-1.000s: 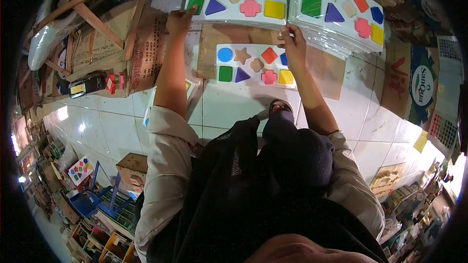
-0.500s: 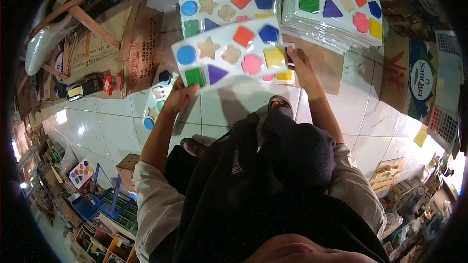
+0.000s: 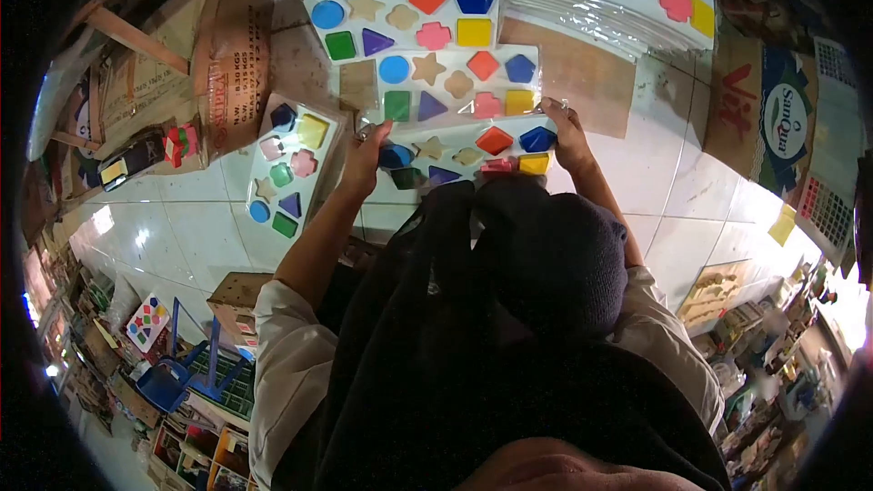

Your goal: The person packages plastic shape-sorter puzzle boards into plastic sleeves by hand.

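A white shape board (image 3: 466,156) in clear wrap, with several coloured shapes, is held tilted close to my body. My left hand (image 3: 366,153) grips its left end, fingers closed on the edge. At the upper right corner, my right hand (image 3: 570,134) pinches the same board. Just beyond it lies another wrapped board (image 3: 457,86), partly overlapped by the held one. Farther out, a wrapped board (image 3: 400,15) rests over others. One more wrapped board (image 3: 289,166) lies at an angle to the left of my left hand.
A tall stack of wrapped boards (image 3: 618,0) stands at the upper right, beside flat brown cardboard (image 3: 582,82). Cartons stand left and right (image 3: 762,118). A toy truck (image 3: 135,160) is on the left. Below it are a small box (image 3: 238,302) and blue chair (image 3: 166,385).
Both hands now hold a board close to my body and tilted. The board that was raised in my left hand now lies farther out. The view has shifted, and the left board shows fully.
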### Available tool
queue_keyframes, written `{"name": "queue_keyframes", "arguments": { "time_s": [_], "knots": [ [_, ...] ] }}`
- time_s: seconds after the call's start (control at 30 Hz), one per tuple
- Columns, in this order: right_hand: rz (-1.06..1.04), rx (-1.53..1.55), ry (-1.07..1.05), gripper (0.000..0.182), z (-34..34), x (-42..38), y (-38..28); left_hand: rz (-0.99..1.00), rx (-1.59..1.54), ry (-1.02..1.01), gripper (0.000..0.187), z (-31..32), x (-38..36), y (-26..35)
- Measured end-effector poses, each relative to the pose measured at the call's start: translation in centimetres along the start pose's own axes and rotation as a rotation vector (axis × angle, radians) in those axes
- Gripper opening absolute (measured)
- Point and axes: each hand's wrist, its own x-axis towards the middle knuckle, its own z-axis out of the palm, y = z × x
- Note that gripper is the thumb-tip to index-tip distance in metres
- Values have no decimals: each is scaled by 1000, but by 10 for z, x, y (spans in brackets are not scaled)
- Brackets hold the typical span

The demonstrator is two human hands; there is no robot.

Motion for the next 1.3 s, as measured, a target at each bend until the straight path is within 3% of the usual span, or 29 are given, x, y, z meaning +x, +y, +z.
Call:
{"name": "queue_keyframes", "arguments": {
  "time_s": [0.03, 0.1, 0.17, 0.2, 0.23, 0.27, 0.3, 0.33, 0.4, 0.47, 0.53, 0.67, 0.7, 0.8, 0.87, 0.93, 1.03, 1.07, 1.13, 1.17, 1.23, 1.3],
  "knots": [
    [11, -37, 2, 17, -5, -1, 1, 123, -81, 51, 20, 5, 1, -9],
    [29, -76, 3, 19, 0, -6, -5, 120, -101, 80, 19, 3, 9, -21],
    [-100, 156, 265, 23, 27, -15, -24, 122, -117, 113, 26, 9, 5, -22],
    [-99, 156, 262, 23, 24, -14, -21, 290, -111, 260, 28, 23, -3, -15],
    [-198, -20, 230, 22, 18, -13, -14, 459, -105, 407, 30, 31, -8, -11],
    [-295, -195, 198, 22, 10, -13, -11, 459, -106, 410, 30, 28, -9, -11],
    [-429, -655, 113, 21, 0, -15, -13, 461, -65, 259, 34, 23, -11, -12],
    [-428, -655, 112, 21, -8, -17, -11, 463, -24, 106, 38, 18, -12, -12],
    [-272, -646, -34, 23, -17, -21, -9, 485, 66, 36, 42, 6, -10, -24],
    [-305, -701, -48, 29, -18, -30, -12, 497, 157, -34, 45, -2, -14, -38],
    [-189, -633, -68, 31, -27, -36, -9, 356, 157, -226, 40, 5, -33, -29],
    [76, -104, -87, 31, -30, -45, 10, 220, 109, -229, 31, 1, -33, -31],
    [19, -265, -35, 29, -25, -40, 10, 239, 123, -166, 31, 4, -28, -26],
    [31, -369, 128, 22, -25, 7, 31, 339, 148, 50, 30, 6, 14, -13],
    [-182, -473, 305, 21, -10, 36, 32, 539, 392, 208, 38, 4, 43, 1],
    [-166, -498, 303, 24, -13, 53, 29, 588, 724, 385, 42, 2, 68, 7],
    [-249, -884, 363, 34, -8, 66, 19, 692, 883, 423, 50, 1, 85, 6],
    [-252, -882, 360, 34, -6, 68, 16, 694, 884, 427, 50, -4, 89, 5],
    [-417, -1216, 432, 38, -1, 74, -2, 820, 694, 580, 59, -6, 88, 21],
    [-423, -1216, 436, 38, 5, 83, -10, 859, 640, 705, 69, -7, 89, 31],
    [-658, -769, 423, 36, 25, 108, -20, 919, 639, 803, 72, -19, 101, 67],
    [-556, -606, 360, 33, 40, 137, -22, 907, 581, 713, 67, -29, 119, 97]
  ]
}}
